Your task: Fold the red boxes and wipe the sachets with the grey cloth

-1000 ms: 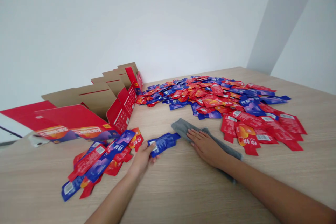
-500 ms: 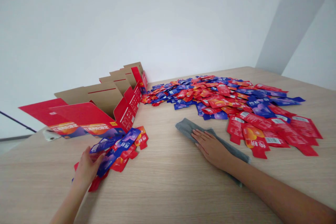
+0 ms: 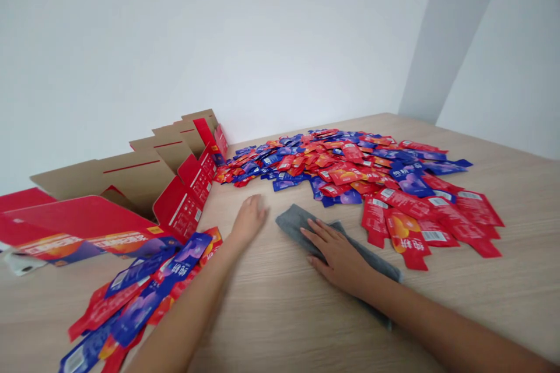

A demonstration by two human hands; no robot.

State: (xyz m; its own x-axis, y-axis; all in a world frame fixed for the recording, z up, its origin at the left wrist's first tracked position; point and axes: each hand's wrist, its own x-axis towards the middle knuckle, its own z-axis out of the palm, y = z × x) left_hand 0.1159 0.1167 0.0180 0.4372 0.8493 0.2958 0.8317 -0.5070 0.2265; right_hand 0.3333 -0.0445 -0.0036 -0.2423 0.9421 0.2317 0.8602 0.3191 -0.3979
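My right hand [image 3: 335, 250] lies flat and open on a grey cloth [image 3: 301, 221] spread on the wooden table [image 3: 289, 315]. My left hand [image 3: 248, 220] is stretched forward over the bare table, blurred by motion, holding nothing that I can see. It hovers between the small pile of red and blue sachets [image 3: 140, 294] at the near left and the big heap of red and blue sachets [image 3: 359, 172] farther back. A blue sachet [image 3: 285, 185] at the heap's near edge is the closest one to it.
A row of opened red cardboard boxes [image 3: 175, 186] with brown flaps stands along the left side. A flat red box lid [image 3: 79, 224] lies at the near left. A white wall rises behind the table.
My left hand laid the blue sachet on the near-left pile, then swung forward and right toward the big heap. My right hand stayed on the cloth.
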